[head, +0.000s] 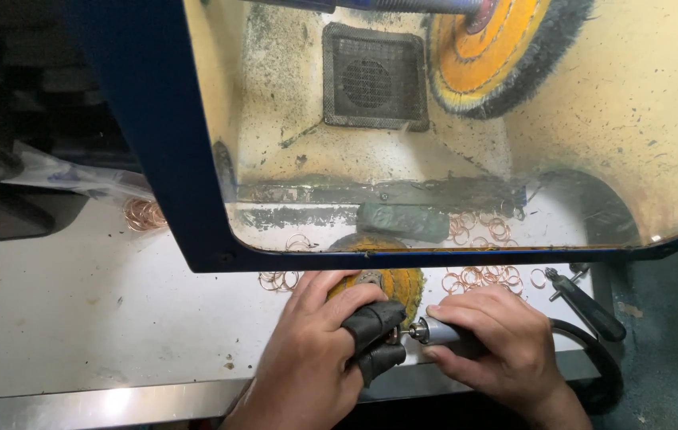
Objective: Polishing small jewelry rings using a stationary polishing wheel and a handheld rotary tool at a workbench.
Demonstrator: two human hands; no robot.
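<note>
Left hand: near front edge of white benchtop, black-wrapped fingertips pinched narrow on a small piece; piece itself too hidden to identify. 
Right hand: just beside the left, closed around grey rotary handpiece, tip pointing at the pinched fingers, black cable looping off toward right edge. 
Small yellow buffing wheel: flat on bench, directly behind left fingers. 
Loose copper-coloured rings: scattered behind both hands; another heap toward left rear. 
Large yellow bristle wheel: above, behind dusty blue-framed shield. 
Spare black-handled tool: at right edge.
</note>
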